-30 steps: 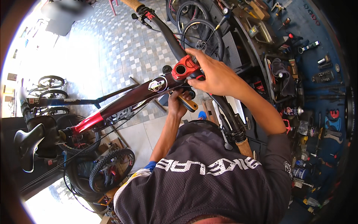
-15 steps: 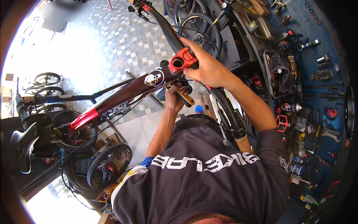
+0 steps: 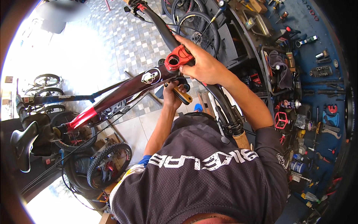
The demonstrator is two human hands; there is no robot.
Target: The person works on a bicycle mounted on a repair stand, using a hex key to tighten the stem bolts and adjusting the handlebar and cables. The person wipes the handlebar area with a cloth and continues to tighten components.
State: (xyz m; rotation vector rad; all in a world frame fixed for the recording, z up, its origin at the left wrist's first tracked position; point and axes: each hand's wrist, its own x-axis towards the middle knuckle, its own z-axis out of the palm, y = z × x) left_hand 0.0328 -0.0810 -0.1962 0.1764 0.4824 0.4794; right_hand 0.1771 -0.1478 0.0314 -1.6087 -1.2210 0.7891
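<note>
A dark maroon bicycle frame with a red rear section stretches from the stem to the black saddle at left. At its front sits a red stem with a round opening on top, clamping a black handlebar. My right hand is closed around the bar beside the stem, index finger along the bar and thumb against the stem's near side. Beneath the frame's front end, my left hand grips a yellow-and-black folding multi-tool. Its working tip is hidden.
On the right runs a blue workbench crowded with tools, sockets, bottles and a red pedal. Bicycle wheels stand at the far side. More tyres lie at lower left. A tiled floor spreads behind the frame.
The stem and handlebar, with my right hand on them, appear slightly farther left; the whole view has shifted a little too. Both hands keep their holds.
</note>
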